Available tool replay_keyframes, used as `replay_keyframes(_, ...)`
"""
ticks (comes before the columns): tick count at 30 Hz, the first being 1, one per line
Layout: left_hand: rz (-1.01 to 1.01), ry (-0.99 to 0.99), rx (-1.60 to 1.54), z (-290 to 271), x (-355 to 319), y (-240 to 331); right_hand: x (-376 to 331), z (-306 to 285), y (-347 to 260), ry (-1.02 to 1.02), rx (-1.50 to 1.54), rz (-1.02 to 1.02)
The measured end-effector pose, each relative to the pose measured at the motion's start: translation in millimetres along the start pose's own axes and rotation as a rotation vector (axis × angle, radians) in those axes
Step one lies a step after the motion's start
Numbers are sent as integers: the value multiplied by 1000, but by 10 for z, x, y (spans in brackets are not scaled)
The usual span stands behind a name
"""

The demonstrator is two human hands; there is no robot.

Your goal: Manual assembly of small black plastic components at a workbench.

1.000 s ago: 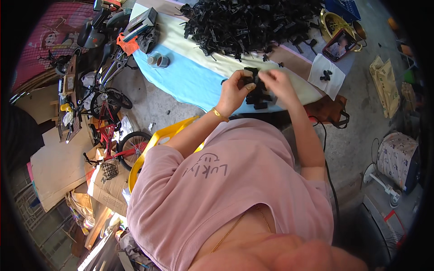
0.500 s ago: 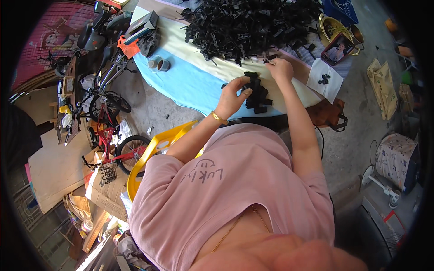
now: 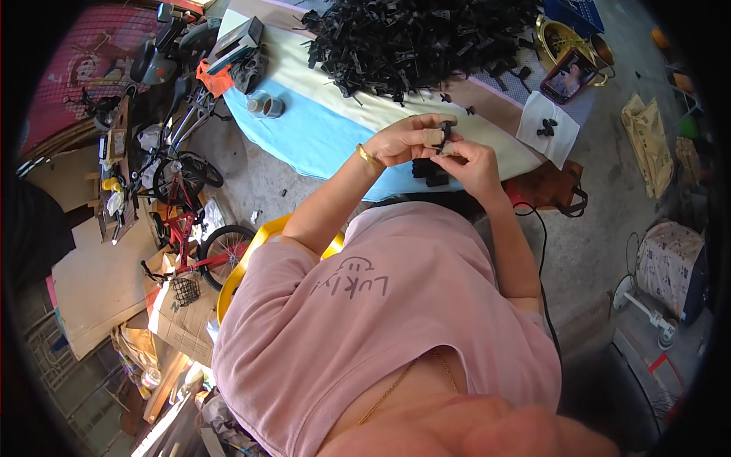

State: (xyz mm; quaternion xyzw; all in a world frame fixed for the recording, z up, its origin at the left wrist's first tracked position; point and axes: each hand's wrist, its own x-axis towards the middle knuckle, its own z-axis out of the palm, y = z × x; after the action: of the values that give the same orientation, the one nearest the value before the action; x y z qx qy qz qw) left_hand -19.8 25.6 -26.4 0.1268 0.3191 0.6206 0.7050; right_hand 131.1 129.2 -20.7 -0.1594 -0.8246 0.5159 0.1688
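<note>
Above the near edge of the cloth-covered table, my two hands meet. A small black plastic part [image 3: 444, 135] is pinched between the fingers and thumb of my left hand [image 3: 407, 141]. My right hand [image 3: 474, 163] is closed right beside it, its fingertips pressed together against the lower end of that part; whether they hold a second piece is hidden. Below my hands lie several black blocky pieces [image 3: 431, 174], partly covered by them. A large heap of black plastic parts [image 3: 411, 46] spreads over the far side of the table, with a few loose small ones at its near edge.
On the striped cloth [image 3: 297, 145] stand two small cups [image 3: 266, 105] at the left. To the right are a phone [image 3: 569, 76] leaning on a brass-coloured pot [image 3: 554, 39] and a white paper [image 3: 554, 122] bearing small black pieces. Bicycles [image 3: 190, 228] and a yellow chair [image 3: 259, 251] stand left.
My right hand has come back from the heap's edge toward me and joined my left. My left hand has risen off the black pieces with a part in its fingers.
</note>
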Motion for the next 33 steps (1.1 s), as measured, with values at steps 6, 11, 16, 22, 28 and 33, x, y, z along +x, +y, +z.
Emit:
replay_keyframes(6, 212, 123, 168, 183, -62, -13, -58, -120, -104, 127, 467, 239)
replay_keyframes(11, 384, 223, 481, 349, -91, -11, -16, -121, -172, 39, 512, 207)
replay_keyframes(16, 424, 217, 563, 439, -198, 28, 13, -141, -279, 14, 526, 273)
replay_keyframes(22, 482, 229, 557, 459, -240, -18, 26, -121, -319, -7, 434, 202)
replay_keyframes(28, 567, 332, 745, 494, -265, -84, -8, -46, -477, 78, 437, 233)
replay_keyframes(33, 615, 443, 932, 496, -276, -168, -46, -34, -392, 30, 563, 386)
